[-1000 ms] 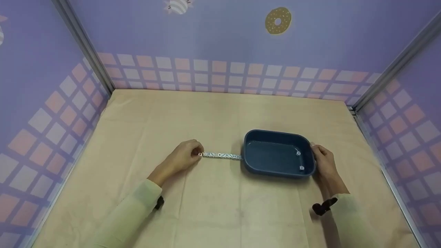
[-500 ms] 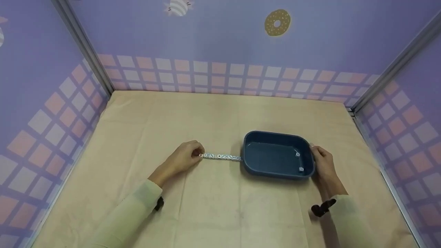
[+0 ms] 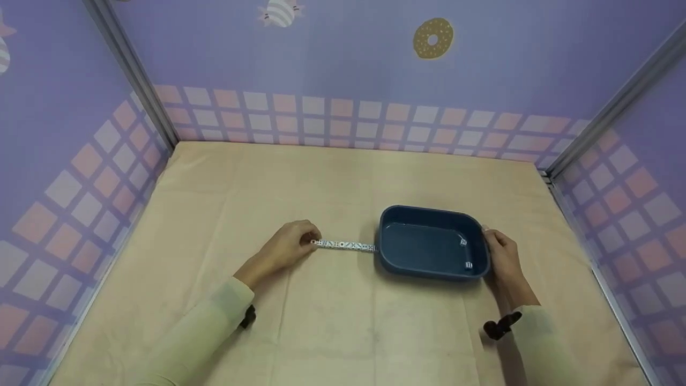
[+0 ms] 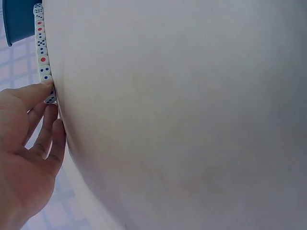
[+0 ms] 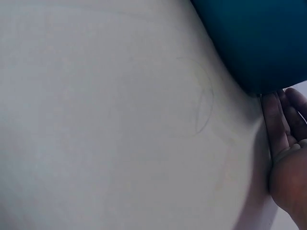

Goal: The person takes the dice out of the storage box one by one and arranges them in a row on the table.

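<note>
A straight row of white dice (image 3: pixel 347 246) lies on the cloth, running from my left hand (image 3: pixel 288 245) to the near end of a dark blue box (image 3: pixel 434 274). In the left wrist view, my thumb (image 4: pixel 36 93) and fingers pinch the end of the row at the last dice, whose pips are blue and red. My right hand (image 3: pixel 504 257) touches the box's right end; in the right wrist view its fingers (image 5: pixel 274 122) reach out straight against the blue wall. Two loose dice (image 3: pixel 469 265) sit inside the box, towards its right end.
A beige cloth (image 3: pixel 321 321) covers the table. Purple walls with a pink and white check band (image 3: pixel 343 126) stand behind and at both sides, with grey metal posts (image 3: pixel 134 75) in the corners. The box stands right of the middle.
</note>
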Available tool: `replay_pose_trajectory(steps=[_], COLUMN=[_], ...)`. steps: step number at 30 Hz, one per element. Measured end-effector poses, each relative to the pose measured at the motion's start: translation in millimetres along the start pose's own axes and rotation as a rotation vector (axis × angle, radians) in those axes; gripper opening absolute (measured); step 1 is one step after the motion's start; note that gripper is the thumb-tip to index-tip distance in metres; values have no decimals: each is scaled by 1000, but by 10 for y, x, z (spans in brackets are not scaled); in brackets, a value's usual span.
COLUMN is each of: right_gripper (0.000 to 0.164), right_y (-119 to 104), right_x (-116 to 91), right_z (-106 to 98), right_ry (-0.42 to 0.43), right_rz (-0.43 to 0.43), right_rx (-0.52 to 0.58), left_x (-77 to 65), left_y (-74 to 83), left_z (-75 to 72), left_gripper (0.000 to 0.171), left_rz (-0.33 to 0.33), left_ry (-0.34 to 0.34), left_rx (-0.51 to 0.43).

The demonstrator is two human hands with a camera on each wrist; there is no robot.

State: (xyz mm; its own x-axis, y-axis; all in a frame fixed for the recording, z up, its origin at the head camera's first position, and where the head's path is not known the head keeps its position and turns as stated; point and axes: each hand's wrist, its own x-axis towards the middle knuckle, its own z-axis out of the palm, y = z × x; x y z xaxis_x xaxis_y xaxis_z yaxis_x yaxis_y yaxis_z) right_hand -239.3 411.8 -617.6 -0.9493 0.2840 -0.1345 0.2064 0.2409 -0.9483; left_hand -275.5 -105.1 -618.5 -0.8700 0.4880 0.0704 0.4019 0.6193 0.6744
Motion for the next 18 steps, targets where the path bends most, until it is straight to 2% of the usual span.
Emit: replay_pose_trajectory(steps=[4,10,18], right_gripper=[56,54,56], right_y=[162,162,135], right_x=[92,91,80], right_z=[7,5,-4], right_ry=[29,30,10], right_rz=[-25,-26,5], right_rx=[-10,-9,12], left_x=[3,19,46], left_y=[-3,17,87], left_z=[1,-4,26], left_gripper=[16,19,20], left_rz=[0,9,49], left_ry=[3,1,17], left_rx=[-4,7,87])
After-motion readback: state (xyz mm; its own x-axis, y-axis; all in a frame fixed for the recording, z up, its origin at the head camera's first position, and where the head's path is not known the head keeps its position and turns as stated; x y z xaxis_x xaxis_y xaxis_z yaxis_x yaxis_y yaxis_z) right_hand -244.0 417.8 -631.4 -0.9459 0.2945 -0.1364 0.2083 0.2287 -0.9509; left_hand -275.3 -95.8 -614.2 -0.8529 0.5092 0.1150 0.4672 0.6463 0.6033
